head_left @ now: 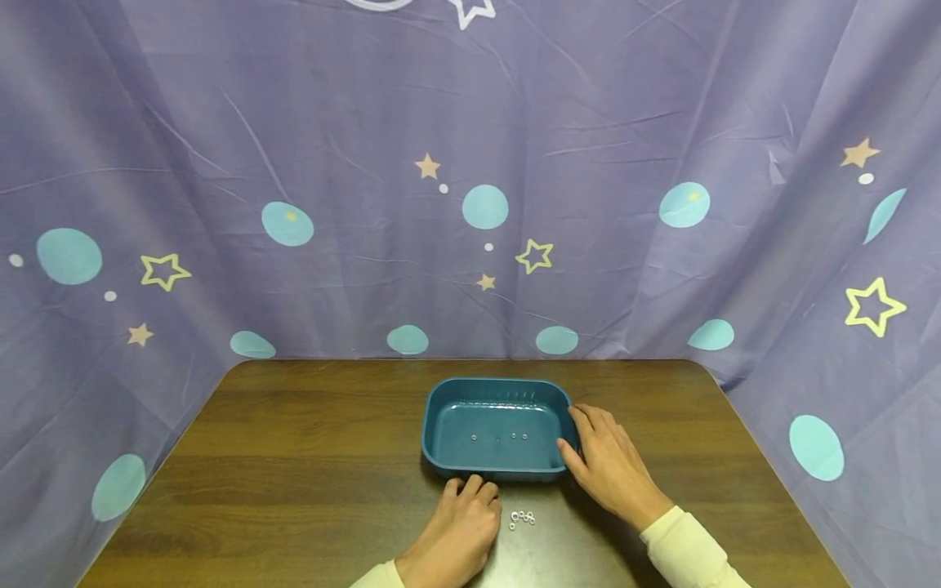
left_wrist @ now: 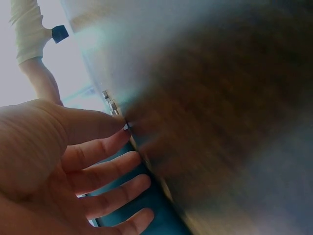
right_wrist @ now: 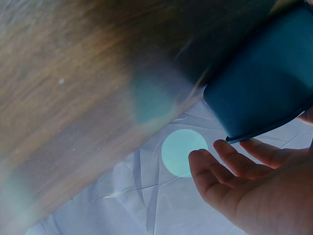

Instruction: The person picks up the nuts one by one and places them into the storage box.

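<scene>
A teal rectangular tray (head_left: 496, 469) stands on the table, with several small metal nuts (head_left: 525, 437) lying on its floor. My right hand (head_left: 606, 461) holds the tray's right side, thumb over the rim and fingers along the outside. In the right wrist view, fingertips (right_wrist: 222, 143) meet the rim from outside. Just in front of the tray, my left hand (head_left: 459, 523) is low over the table. The left wrist view shows its thumb and index fingertip pinching a small shiny nut (left_wrist: 126, 127), mostly covered by them. Several more nuts (head_left: 522, 515) lie loose to the right of this hand.
The brown wooden table (head_left: 294, 457) extends around the tray on all sides. A purple curtain (head_left: 353, 269) with stars and dots hangs behind the table and along both sides.
</scene>
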The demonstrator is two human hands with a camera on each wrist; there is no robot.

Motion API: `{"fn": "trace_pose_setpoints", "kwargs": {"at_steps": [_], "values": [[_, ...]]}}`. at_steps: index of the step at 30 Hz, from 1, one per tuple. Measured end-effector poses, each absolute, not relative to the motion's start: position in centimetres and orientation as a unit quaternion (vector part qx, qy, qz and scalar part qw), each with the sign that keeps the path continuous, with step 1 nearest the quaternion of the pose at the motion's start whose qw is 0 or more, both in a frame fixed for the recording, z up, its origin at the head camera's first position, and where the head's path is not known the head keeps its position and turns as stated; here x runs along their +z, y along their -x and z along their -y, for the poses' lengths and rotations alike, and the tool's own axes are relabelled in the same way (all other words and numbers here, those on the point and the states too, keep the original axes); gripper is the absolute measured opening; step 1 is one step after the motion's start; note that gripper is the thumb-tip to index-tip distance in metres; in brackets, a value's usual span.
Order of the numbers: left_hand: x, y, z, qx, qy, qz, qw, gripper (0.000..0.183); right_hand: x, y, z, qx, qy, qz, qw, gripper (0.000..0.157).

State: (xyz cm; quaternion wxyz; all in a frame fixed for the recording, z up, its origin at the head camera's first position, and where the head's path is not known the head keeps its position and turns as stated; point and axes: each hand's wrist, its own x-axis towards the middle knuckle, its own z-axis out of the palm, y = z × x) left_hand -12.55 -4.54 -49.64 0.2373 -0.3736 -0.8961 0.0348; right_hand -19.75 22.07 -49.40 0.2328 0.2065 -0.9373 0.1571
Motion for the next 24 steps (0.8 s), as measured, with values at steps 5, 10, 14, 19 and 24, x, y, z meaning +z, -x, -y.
{"fn": "trace_pose_setpoints", "kwargs": {"at_steps": [5,10,14,19,24], "values": [[-49.5,12.5,4.6,0.031,0.378,0.894,0.238,0.011,-49.5,19.8,-22.0,0.156,-0.204,0.938,0.233,0.058],[-49.4,12.4,4.7,0.025,0.384,0.892,0.238,0.007,-49.4,19.7,-22.0,0.158,-0.200,0.939,0.230,0.058],[-49.1,12.3,4.7,0.018,0.387,0.893,0.229,0.006,-49.5,19.7,-22.0,0.159,-0.198,0.940,0.229,0.058],[-48.3,12.0,4.6,0.012,0.392,0.896,0.210,0.006,-49.5,19.7,-22.0,0.158,-0.198,0.940,0.228,0.058],[-47.3,11.7,4.4,-0.004,0.407,0.892,0.199,0.006,-49.5,19.7,-22.0,0.157,-0.197,0.941,0.224,0.058]]}}
